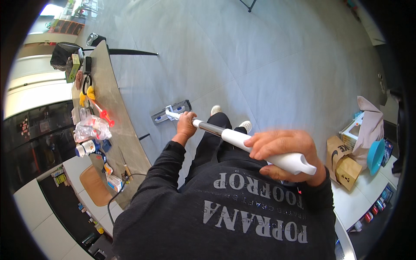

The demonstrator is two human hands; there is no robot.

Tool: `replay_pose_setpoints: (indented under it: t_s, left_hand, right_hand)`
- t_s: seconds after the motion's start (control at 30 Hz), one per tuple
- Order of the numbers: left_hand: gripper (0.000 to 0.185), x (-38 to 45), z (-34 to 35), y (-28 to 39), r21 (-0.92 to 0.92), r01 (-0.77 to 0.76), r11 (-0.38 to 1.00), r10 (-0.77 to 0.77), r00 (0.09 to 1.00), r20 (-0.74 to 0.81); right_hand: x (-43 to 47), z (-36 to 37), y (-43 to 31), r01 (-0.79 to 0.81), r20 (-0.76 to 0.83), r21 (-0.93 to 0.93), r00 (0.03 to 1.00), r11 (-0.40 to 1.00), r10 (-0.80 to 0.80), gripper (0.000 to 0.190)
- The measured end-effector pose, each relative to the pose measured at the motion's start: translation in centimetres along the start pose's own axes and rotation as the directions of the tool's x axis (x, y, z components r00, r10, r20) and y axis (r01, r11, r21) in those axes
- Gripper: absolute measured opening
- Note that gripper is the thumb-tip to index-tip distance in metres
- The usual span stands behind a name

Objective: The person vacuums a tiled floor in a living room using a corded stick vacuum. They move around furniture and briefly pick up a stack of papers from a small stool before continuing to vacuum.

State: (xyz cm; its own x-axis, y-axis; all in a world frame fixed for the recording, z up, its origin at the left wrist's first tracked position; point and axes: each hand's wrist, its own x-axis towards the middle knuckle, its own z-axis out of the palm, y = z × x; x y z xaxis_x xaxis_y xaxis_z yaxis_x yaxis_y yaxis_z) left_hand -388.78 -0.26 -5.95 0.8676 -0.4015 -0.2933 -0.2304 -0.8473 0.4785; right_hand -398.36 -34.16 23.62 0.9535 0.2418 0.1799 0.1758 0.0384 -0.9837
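A flat mop with a white and metal pole [211, 128] slants across the front of my body. Around the thick white grip [237, 139] at its upper end, my right hand [286, 149] is closed, slightly blurred. Lower on the pole, close to the white joint of the mop head, my left hand [186, 126] is wrapped around the shaft. The grey rectangular mop head [177, 110] lies on the grey tiled floor [195, 58], left of my feet in pale shoes.
On my left runs a table [122, 120] bearing a clear plastic bag [92, 128], a white bottle [86, 148] and a black cable [112, 201]. A black table leg [133, 52] juts over the floor. Paper bags [344, 162] and a turquoise basin [375, 157] stand on a white surface at right.
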Motion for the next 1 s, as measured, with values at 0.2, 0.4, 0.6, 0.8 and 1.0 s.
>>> replay_pose_setpoints:
  t_s: [0.2, 0.4, 0.6, 0.8, 1.0]
  left_hand:
    - [0.025, 8.5, 2.3, 4.1, -0.160, -0.142, 0.977, 0.146, 0.989, 0.015]
    - [0.024, 19.5, 0.5, 9.8, -0.130, -0.424, 0.897, 0.421, 0.906, -0.045]
    - [0.029, 31.7, -4.6, 7.2, 0.080, -0.409, 0.909, 0.411, 0.911, -0.019]
    - [0.031, 38.5, -3.7, 8.6, -0.054, -0.347, 0.936, 0.351, 0.929, 0.116]
    - [0.020, 41.9, 0.1, 16.9, -0.090, -0.640, 0.763, 0.609, 0.665, 0.433]
  right_hand:
    - [0.2, -5.0, -0.1, -0.093, -0.341, 0.029, 0.935, 0.995, 0.097, 0.014]
    - [2.2, -8.2, -0.1, -0.106, -0.615, -0.158, 0.788, 0.982, -0.014, 0.022]
    - [9.8, -7.3, 3.8, -0.208, -0.722, -0.210, 0.692, 0.955, -0.008, 0.035]
    - [12.4, -7.9, 4.5, -0.233, -0.786, -0.204, 0.618, 0.951, -0.017, 0.031]
    - [5.8, -6.6, 3.0, -0.425, -0.931, -0.221, 0.359, 0.878, -0.060, 0.033]
